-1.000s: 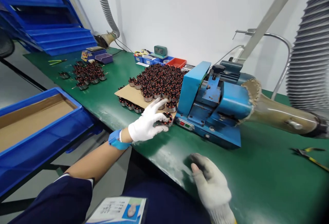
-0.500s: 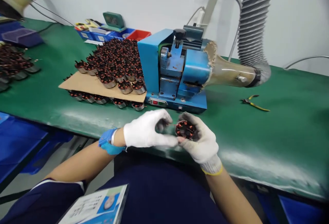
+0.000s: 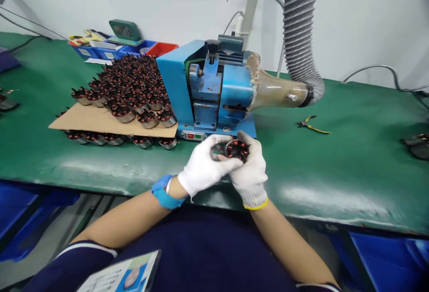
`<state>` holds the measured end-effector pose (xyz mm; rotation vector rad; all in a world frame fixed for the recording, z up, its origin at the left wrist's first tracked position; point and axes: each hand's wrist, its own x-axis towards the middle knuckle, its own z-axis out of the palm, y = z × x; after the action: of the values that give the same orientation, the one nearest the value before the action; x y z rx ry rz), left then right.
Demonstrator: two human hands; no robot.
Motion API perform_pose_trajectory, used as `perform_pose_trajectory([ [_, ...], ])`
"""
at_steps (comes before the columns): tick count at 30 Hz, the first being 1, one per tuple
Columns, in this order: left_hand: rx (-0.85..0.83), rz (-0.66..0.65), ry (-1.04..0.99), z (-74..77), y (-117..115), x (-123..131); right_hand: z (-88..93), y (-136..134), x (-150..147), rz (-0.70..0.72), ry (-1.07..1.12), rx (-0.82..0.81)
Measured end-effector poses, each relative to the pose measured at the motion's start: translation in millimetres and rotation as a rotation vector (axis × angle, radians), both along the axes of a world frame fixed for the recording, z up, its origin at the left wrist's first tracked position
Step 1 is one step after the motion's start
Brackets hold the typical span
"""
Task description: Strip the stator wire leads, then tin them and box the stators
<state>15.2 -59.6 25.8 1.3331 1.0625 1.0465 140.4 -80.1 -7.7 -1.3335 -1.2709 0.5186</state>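
A motor stator (image 3: pixel 237 150), a steel ring with copper windings and black insulation inside, is held up in front of the blue machine's base. My right hand (image 3: pixel 250 167), in a white knit glove with a yellow cuff edge, is closed around its right side. My left hand (image 3: pixel 207 162), also gloved in white, grips it from the left, thumb along the lower edge and fingers at the upper left. Part of the ring is hidden behind the gloves. Left of the machine, many similar stators (image 3: pixel 134 82) stand on a cardboard sheet (image 3: pixel 85 120), with more underneath it.
The blue machine (image 3: pixel 208 91) has a red and green switch and a translucent duct (image 3: pixel 276 90) leading to a grey flexible hose (image 3: pixel 301 28). Pliers (image 3: pixel 313 125) lie to the right. Blue bins (image 3: pixel 110 53) and a red bin (image 3: pixel 163 49) stand behind on the green table (image 3: pixel 351 167).
My left hand has closed in on the stator, where a thin wire had shown between them. Both hands have moved toward the machine's base with it. The view has turned right.
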Motion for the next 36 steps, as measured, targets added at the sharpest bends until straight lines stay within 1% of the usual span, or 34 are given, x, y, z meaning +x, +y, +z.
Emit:
perform_pose_trajectory([
  [2, 0.043, 0.056, -0.027, -4.6, 8.5, 6.9, 1.5, 12.2, 2.5, -0.01, -0.141, 0.042],
  [3, 0.061, 0.051, -0.04, -6.4, 14.8, 8.4, 2.2, 18.7, 4.8, -0.018, -0.195, 0.063],
  [5, 0.106, -0.001, -0.033, -8.5, 28.2, 9.0, 3.4, 32.1, 9.4, -0.055, -0.279, 0.105],
  [7, 0.146, -0.039, 0.0, -9.3, 39.7, 9.2, 4.9, 44.8, 11.8, -0.09, -0.355, 0.114],
  [8, 0.154, -0.034, 0.006, -9.5, 44.4, 10.0, 5.9, 50.4, 11.9, -0.101, -0.389, 0.103],
  [12, 0.172, 0.049, -0.052, -8.8, 58.3, 16.2, 12.0, 66.0, 6.8, -0.142, -0.47, 0.066],
  [15, 0.18, 0.071, -0.078, -5.0, 64.1, 19.8, 18.4, 70.4, 2.7, -0.157, -0.475, 0.045],
  [19, 0.149, 0.077, -0.071, 5.0, 64.8, 20.7, 25.9, 70.9, 0.8, -0.168, -0.461, 0.006],
  [23, 0.102, 0.058, -0.081, 12.6, 62.4, 21.1, 26.0, 72.3, 1.3, -0.157, -0.456, 0.019],
  [26, 0.091, 0.064, -0.102, 14.3, 64.3, 21.8, 24.8, 76.1, 0.7, -0.143, -0.444, 0.039],
  [30, 0.093, 0.065, -0.045, 13.4, 66.7, 22.4, 26.4, 77.9, 0.3, -0.164, -0.47, -0.004],
  [33, 0.144, 0.08, 0.02, 9.0, 56.6, 19.8, 24.6, 64.1, 3.2, -0.163, -0.465, 0.027],
  [34, 0.169, 0.05, 0.038, 6.5, 50.9, 17.7, 22.5, 56.0, 4.8, -0.154, -0.465, 0.049],
  [36, 0.233, -0.071, 0.073, 0.5, 39.4, 11.7, 17.0, 37.2, 8.7, -0.125, -0.472, 0.091],
])
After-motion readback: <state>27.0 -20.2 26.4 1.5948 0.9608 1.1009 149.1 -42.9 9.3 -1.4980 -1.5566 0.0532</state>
